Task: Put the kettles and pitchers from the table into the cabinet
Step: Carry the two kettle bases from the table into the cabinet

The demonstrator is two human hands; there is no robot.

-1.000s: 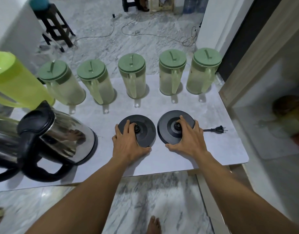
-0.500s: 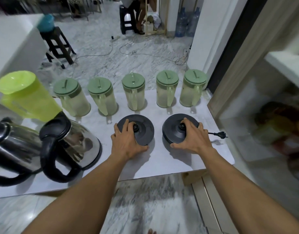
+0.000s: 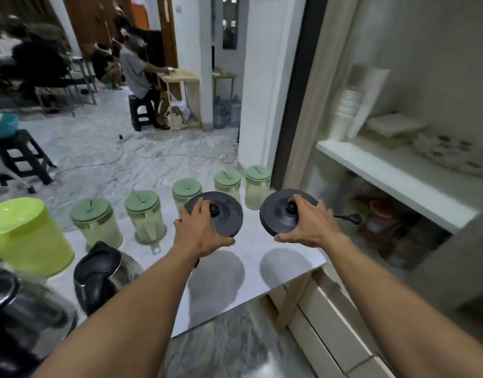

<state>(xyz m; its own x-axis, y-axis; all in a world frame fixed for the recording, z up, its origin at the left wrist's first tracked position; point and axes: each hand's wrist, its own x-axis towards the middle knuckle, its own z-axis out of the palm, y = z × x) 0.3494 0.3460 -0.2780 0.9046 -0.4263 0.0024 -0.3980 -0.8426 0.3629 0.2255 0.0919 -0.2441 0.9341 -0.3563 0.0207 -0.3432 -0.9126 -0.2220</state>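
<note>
a person's left hand point(image 3: 200, 236) grasps a round black kettle base point(image 3: 217, 214) by its rim, and the right hand point(image 3: 307, 227) grasps a second kettle base point(image 3: 282, 214) the same way, both discs raised clear of the white table point(image 3: 251, 257) with their round shadows falling on the tabletop beneath. a black plug point(image 3: 353, 218) on a short cord sticks out from the right-hand base toward the cabinet. behind the bases, along the table's far edge, five clear pitchers with sage-green lids stand in a row, the nearest to the cabinet point(image 3: 258, 186) partly hidden by the raised discs. at the table's other end sit a lime-green pitcher point(image 3: 27, 238) and two steel kettles with black lids, one point(image 3: 103, 271) nearer the bases and one point(image 3: 22, 317) at the frame's edge. beside the table the open cabinet point(image 3: 393, 170) shows a white shelf carrying stacked white cups point(image 3: 345, 113) and a patterned plate point(image 3: 453, 156), with blurred items on the level below. beyond the table, people sit around a wooden desk.
</note>
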